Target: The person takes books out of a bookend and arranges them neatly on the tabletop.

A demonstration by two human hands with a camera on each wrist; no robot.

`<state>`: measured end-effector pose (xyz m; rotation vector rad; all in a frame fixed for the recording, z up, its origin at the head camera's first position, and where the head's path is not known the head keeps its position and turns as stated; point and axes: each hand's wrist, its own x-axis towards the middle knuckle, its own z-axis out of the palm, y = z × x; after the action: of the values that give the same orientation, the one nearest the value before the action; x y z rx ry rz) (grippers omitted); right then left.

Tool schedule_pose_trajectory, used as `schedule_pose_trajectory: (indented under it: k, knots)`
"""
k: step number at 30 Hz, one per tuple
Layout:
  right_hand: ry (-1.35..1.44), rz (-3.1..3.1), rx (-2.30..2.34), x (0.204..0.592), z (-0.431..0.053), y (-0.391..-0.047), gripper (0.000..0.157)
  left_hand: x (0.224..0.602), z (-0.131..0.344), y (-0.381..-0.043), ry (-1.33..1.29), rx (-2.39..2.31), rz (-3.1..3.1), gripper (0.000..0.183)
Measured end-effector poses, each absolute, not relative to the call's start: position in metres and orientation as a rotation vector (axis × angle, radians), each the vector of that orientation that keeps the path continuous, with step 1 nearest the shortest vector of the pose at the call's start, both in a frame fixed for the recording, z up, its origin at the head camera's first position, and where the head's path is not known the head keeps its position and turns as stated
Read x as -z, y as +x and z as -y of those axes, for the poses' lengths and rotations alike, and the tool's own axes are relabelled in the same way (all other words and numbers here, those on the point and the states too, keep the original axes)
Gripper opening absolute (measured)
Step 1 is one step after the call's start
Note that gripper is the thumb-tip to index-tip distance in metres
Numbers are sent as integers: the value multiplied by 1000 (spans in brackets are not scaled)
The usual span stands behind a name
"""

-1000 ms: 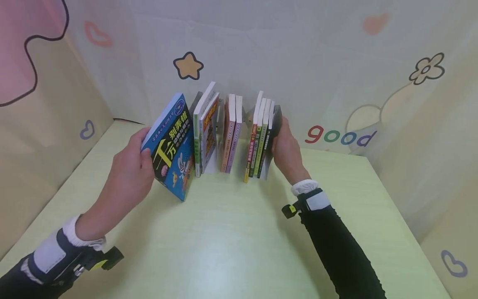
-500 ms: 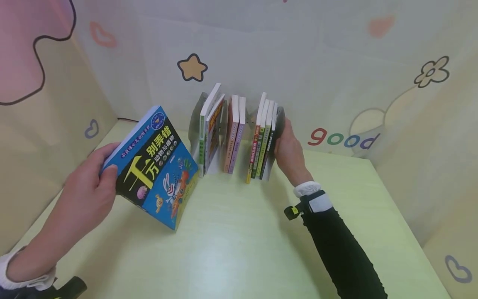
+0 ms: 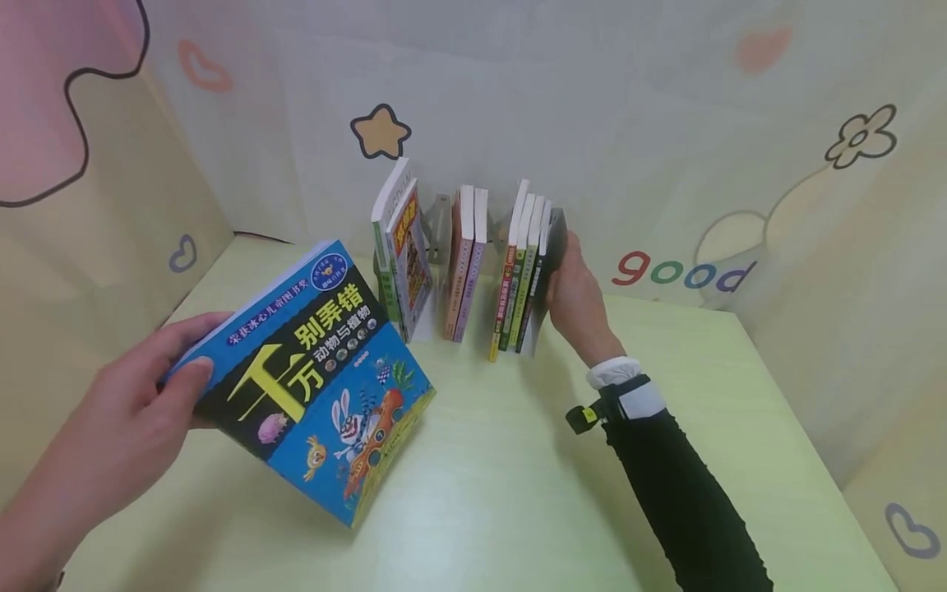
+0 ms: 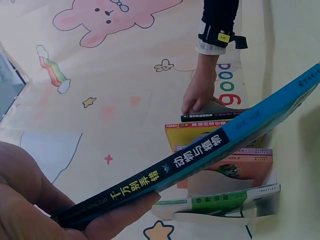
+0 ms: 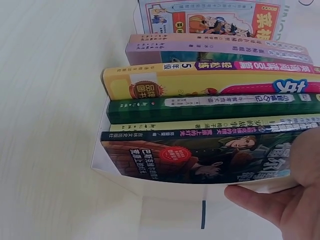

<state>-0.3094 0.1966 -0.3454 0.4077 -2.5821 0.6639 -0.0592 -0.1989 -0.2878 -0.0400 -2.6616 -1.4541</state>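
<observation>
My left hand (image 3: 133,419) holds a blue children's book (image 3: 311,378) by its spine edge, thumb on the cover. The book is tilted in the air above the table, its cover turned toward the head camera; its spine shows in the left wrist view. At the back right, my right hand (image 3: 580,300) grips the grey bookend (image 3: 556,238) at the end of a row of upright books (image 3: 518,279). The right wrist view shows my right thumb (image 5: 260,200) beside the outermost dark book (image 5: 200,160); most of the other fingers are hidden.
Two pink and purple books (image 3: 464,263) stand mid-row. Farther left, two taller books (image 3: 399,247) lean left, with a grey divider (image 3: 440,230) beside them. The pale table (image 3: 473,460) meets a printed curtain (image 3: 592,99) behind the row.
My left hand has drawn the blue book away from the row's left end, toward me and leftward. The two left books now lean left. My right hand stays at the bookend.
</observation>
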Motion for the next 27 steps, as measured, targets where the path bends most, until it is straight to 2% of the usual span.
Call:
schedule_pose_trajectory:
  k: [16, 27]
  knots:
    - [475, 2643, -735, 339, -205, -304, 58, 297, 183, -76, -235, 1881, 2615, 50]
    - [366, 2690, -1129, 339, -217, -280, 69, 302, 169, -90, -238, 1967, 2612, 52]
